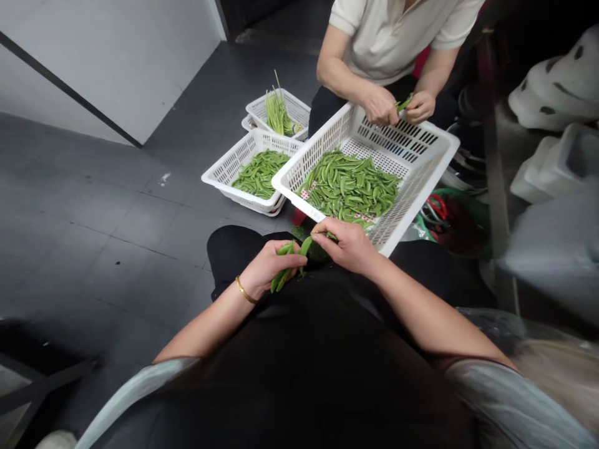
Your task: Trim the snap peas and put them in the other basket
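Several green pea pods [279, 279] are bunched in my left hand [270, 265], which wears a gold bangle at the wrist. Between my two hands is one more pod [305, 247], gripped low by the left thumb and fingers. My right hand [347, 245] pinches its upper end, close to the near rim of a large white basket [433, 159]. A heap of pods [349, 184] lies in that basket. To its left, a smaller white basket [216, 174] holds more pods [262, 173].
Opposite sits a person in a pale shirt [384, 47], both hands at a pod over the large basket's far rim. Another white basket [299, 109] with long green stems [277, 113] stands behind. White containers [555, 165] and a red and green bag [452, 218] are at right.
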`<state>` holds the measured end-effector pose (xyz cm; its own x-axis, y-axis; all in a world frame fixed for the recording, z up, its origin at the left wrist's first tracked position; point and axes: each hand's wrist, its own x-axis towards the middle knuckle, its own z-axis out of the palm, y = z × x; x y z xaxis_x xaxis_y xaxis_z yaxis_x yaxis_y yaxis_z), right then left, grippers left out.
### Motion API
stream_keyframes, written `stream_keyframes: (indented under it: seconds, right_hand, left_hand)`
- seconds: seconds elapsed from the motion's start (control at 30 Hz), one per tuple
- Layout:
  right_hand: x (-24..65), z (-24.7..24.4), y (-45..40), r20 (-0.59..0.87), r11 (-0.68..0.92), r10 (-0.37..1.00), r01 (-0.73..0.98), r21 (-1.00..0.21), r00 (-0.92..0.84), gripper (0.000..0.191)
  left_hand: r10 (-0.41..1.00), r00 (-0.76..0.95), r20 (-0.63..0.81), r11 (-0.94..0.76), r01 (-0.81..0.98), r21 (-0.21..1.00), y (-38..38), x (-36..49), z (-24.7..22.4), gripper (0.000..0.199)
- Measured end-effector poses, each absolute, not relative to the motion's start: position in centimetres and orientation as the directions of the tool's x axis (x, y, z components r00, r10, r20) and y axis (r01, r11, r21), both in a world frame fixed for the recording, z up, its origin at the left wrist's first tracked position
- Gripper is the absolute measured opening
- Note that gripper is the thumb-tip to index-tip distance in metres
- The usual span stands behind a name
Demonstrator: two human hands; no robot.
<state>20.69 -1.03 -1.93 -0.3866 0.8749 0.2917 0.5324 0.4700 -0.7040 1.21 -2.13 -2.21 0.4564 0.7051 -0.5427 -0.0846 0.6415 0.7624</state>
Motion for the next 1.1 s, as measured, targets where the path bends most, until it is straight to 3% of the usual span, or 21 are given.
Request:
stream_keyframes:
  seconds: [0.2,0.4,0.5,0.6,0.73,0.83,0.93,1.03,1.1]
  right_hand:
    - [19.6,-2.2,-1.2,0.308,0.523,0.827,0.441,-0.729,-0.471,0.017]
    - [18.3,-3.3,-1.6,0.452,0.563,0.817,0.670,-0.484,-0.359,0.024]
    - [19.9,-2.5,-1.9,0.521,0.527,0.819,0.674,-0.518,-0.240,0.018]
    - [22.3,-0.9,-2.0,0.459,0.392,0.884,0.678,-0.621,-0.090,0.011]
    - [22.4,-0.3,-2.0,0.206,0.382,0.919,0.628,-0.678,-0.337,0.024]
    - [20.2,-1.4,-1.8,0.140,0.476,0.847,0.612,-0.631,-0.513,0.019]
    - [18.7,-2.2,-1.5,0.081,0.563,0.793,0.676,-0.476,-0.604,0.015]
    - [18.7,-1.7,-1.4,-0.024,0.662,0.694,0.651,-0.370,-0.719,0.014]
    - [19.0,-1.1,-1.5,-0.051,0.739,0.613,0.594,-0.318,-0.789,0.013]
  left_hand:
    - [0.711,0.528,-0.464,0.641,-0.217,0.736,-1.8,1.4,-2.5,0.026]
    - [0.758,0.453,-0.469,0.649,-0.453,0.611,-1.9,2.6,-3.4,0.032]
    - [0.869,0.227,-0.439,0.491,-0.501,0.713,-1.2,1.6,-3.9,0.031]
    - [0.948,-0.053,-0.313,0.256,-0.455,0.853,-0.6,0.2,-3.8,0.025]
    - [0.970,-0.170,-0.173,0.112,-0.318,0.941,-0.6,0.0,-3.3,0.021]
    - [0.985,-0.124,-0.117,0.091,-0.199,0.976,-1.0,0.2,-3.1,0.019]
    - [0.997,-0.053,0.048,-0.039,0.161,0.986,-1.3,-0.8,-2.4,0.017]
    - [0.915,0.276,0.293,-0.400,0.545,0.737,-1.4,-2.5,-0.8,0.018]
    - [0.776,0.582,0.246,-0.605,0.573,0.553,-1.3,-3.1,0.2,0.017]
